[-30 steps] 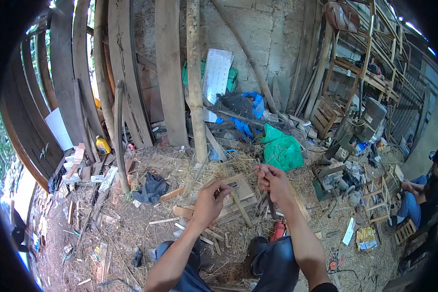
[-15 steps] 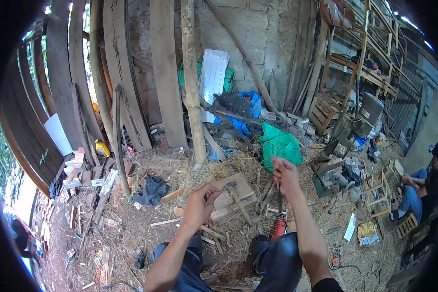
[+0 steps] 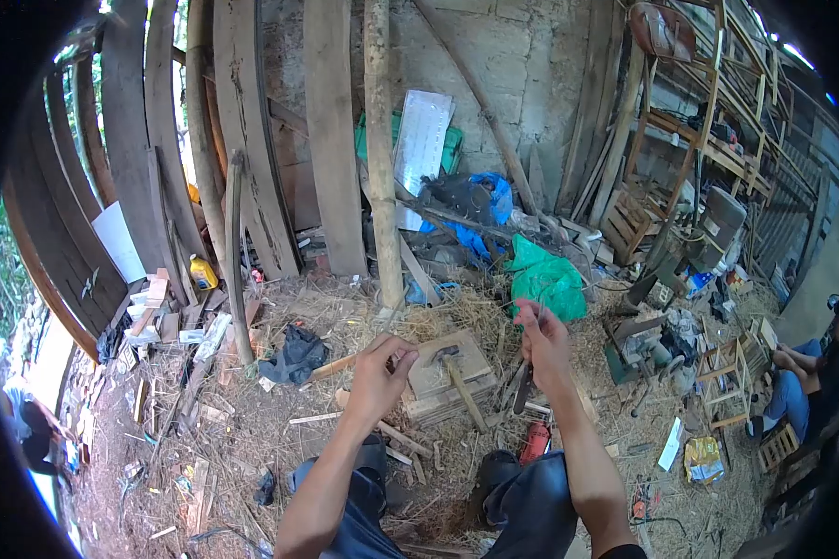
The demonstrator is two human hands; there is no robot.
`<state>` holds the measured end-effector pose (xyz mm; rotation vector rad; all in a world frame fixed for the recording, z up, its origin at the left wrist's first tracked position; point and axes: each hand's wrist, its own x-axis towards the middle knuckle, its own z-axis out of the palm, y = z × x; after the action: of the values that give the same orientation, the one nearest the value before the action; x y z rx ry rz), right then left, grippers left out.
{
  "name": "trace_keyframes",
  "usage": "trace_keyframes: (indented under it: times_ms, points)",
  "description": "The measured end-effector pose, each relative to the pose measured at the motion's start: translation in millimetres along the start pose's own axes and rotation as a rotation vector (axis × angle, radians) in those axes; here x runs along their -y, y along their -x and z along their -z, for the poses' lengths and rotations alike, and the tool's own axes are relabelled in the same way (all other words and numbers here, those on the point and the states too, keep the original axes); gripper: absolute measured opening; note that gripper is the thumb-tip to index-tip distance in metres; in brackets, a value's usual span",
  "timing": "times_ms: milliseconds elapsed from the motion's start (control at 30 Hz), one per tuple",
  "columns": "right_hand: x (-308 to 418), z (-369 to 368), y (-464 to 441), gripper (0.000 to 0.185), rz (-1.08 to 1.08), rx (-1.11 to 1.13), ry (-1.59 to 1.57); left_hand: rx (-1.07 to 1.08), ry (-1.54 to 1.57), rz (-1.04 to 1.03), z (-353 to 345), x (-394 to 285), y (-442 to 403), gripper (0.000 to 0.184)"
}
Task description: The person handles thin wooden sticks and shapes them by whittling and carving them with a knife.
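My left hand (image 3: 379, 380) is raised in front of me, thumb and fingertips pressed together; whatever they pinch is too small to make out. My right hand (image 3: 546, 347) is closed at about the same height, further right. From under it a dark, narrow, blade-like tool (image 3: 522, 389) points down. Below and between the hands lies a wooden block (image 3: 478, 365) made of stacked boards. A hammer (image 3: 463, 392) rests on it, its metal head on the top and its wooden handle slanting over the near edge.
A red object (image 3: 535, 442) lies by my right knee. Beyond my right hand is a green plastic bag (image 3: 547, 284); a black bag (image 3: 294, 354) lies left. A wooden post (image 3: 380, 186) stands ahead. A seated person (image 3: 802, 373) is at right, near a wooden frame (image 3: 721, 382). Straw and scraps cover the ground.
The view has shifted slightly, so the surroundings sit a little further right. The dark tool below my right hand now shows more clearly, angled down. Both hands keep nearly the same pose.
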<state>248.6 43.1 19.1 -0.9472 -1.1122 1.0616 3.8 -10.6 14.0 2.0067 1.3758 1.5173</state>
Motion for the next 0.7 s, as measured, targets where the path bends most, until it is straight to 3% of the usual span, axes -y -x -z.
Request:
trace_keyframes:
  times_ms: [367,567,667,700]
  points:
    - [-20.7,-6.7,-1.7,0.018,0.021,0.1,-0.038,0.171,0.032,0.16,-4.7,-6.7,7.6,0.011]
    - [-27.7,-32.1,11.0,0.017,0.174,0.298,0.218,0.192,0.179,0.248,-29.1,-10.2,2.6,0.011]
    - [-18.0,-36.9,13.6,0.02,0.034,0.312,0.102,0.162,0.318,0.29,-38.2,-5.6,2.0,0.011]
    - [-12.6,-32.4,10.1,0.022,-0.096,0.314,-0.091,0.132,0.383,0.267,-40.0,-3.2,2.1,0.011]
